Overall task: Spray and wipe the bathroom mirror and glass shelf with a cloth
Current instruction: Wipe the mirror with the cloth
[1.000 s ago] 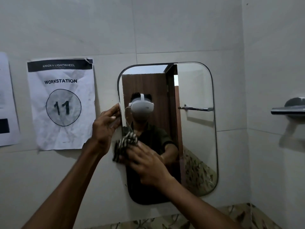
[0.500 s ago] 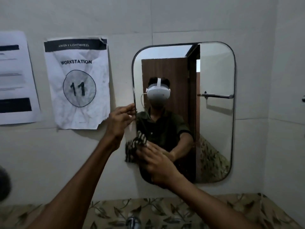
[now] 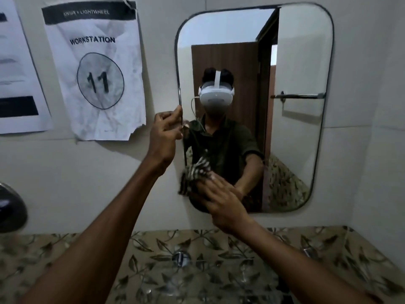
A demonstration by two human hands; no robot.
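Right now: both hands up at the mirror [image 3: 295, 51], cloth [image 3: 195, 174] on the glass at its lower-left corner.

From my feed, L hand [image 3: 166, 130] grips the mirror's left edge about mid-height, fingers curled round the dark frame, thumb side toward me. R hand [image 3: 221, 202] presses the striped b/w cloth flat vs the glass w/ fingers fairly straight over it; cloth bunches out above and left of the fingertips, partly past the mirror's edge. Mirror hangs on a pale tiled wall; reflection shows a person w/ a white headset and a towel bar behind. Crumpled "WORKSTATION 11" sheet [image 3: 96, 71] is taped just left of the mirror, another paper [image 3: 15, 84] further left. Leaf-patterned tiles [image 3: 87, 260] run below, w/ a chrome fitting [image 3: 180, 258] under the mirror. Glass shelf: can't see it.
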